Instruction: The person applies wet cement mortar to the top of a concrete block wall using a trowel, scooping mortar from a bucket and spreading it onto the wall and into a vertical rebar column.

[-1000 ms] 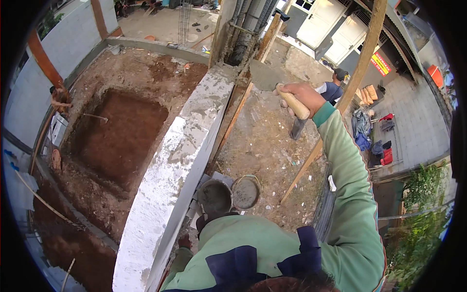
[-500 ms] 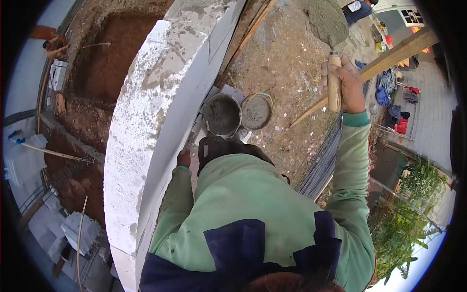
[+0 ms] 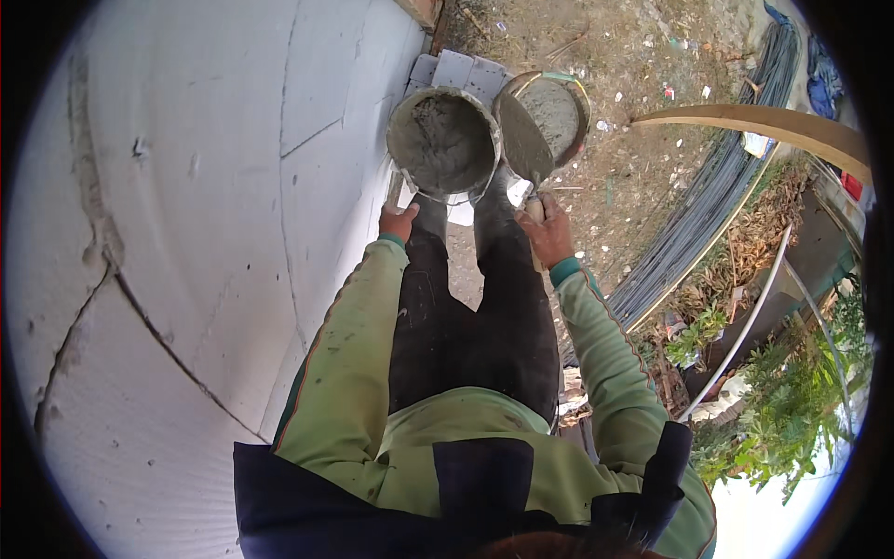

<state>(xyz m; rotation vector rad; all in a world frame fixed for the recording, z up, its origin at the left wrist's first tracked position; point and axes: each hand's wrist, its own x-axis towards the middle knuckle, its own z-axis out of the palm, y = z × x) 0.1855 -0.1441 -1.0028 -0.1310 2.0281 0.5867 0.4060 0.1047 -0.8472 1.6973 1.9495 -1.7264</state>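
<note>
My right hand (image 3: 548,231) is closed round the wooden handle of a trowel (image 3: 524,140). Grey mortar coats the trowel's broad blade, which overlaps the near left part of a round mortar container (image 3: 579,110); whether they touch I cannot tell. Left of it stands a bucket (image 3: 402,156) with wet grey mortar inside. My left hand (image 3: 399,222) is by the bucket's near left side, close to the white wall. Its fingers are curled, and a narrow greyish thing sticks up past them, too unclear to name.
The tall white block wall (image 3: 214,186) with dark joints fills the left. Pale blocks (image 3: 453,70) lie behind the bucket. At right are a long bundle of grey rods (image 3: 694,219), a wooden beam (image 3: 773,118) slanting in, and green plants (image 3: 792,382). Litter dots the dirt ground.
My right hand has brought the trowel down from the upper right to beside the containers. My view has tilted downward; the wall's top and the dug pit have left it.
</note>
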